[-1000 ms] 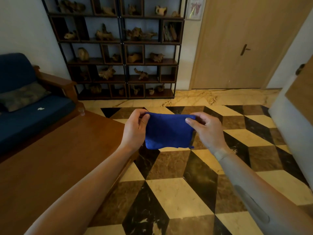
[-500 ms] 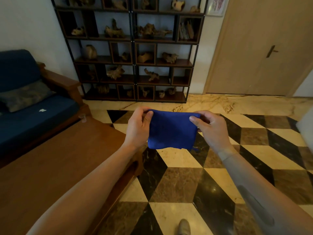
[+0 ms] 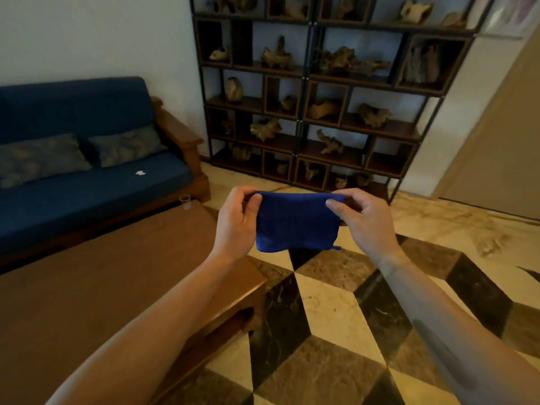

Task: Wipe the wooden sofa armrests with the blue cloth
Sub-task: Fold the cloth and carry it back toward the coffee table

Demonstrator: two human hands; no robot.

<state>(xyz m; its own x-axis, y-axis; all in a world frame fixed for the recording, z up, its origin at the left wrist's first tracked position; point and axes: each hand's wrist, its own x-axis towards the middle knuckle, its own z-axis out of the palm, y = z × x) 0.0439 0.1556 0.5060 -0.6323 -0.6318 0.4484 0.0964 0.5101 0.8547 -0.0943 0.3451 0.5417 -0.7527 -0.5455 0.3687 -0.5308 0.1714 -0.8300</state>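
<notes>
1. Sofa (image 3: 87, 197), far left: only one wooden armrest (image 3: 178, 133) in view, at the sofa's end nearest the shelf unit (image 3: 309, 92). Second armrest is out of frame. Risk: it gets skipped if the person treats the visible one as the whole job.
2. Small white scrap (image 3: 140, 172) on the seat cushion, near that armrest. Risk: wiping dust off the arm toward the seat adds debris to the fabric. Wipe away from the cushion.
3. Worktop (image 3: 96, 287), low wooden piece between person and sofa, w/ a small clear cup (image 3: 185, 201) at its far corner. Risk: the route to the armrest passes that corner; a leg or trailing cloth could tip the cup. Contents can't be told.
4. Left hand (image 3: 236, 226): closed, pinching the upper left edge of the blue cloth (image 3: 296, 222) betw. thumb and fingers.
5. Blue cloth: folded, held in mid-air at chest front, well apart from the armrest; no wiping begun. A loose tag or corner hangs at its lower right. Risk: fold opens on transfer to one hand, giving a bunched, uneven pad.
6. Right hand (image 3: 361, 220): closed on the upper right edge, thumb on the near face.
7. Floor (image 3: 336, 302): polished stone. Slip risk judged low but present when stepping round the worktop.
</notes>
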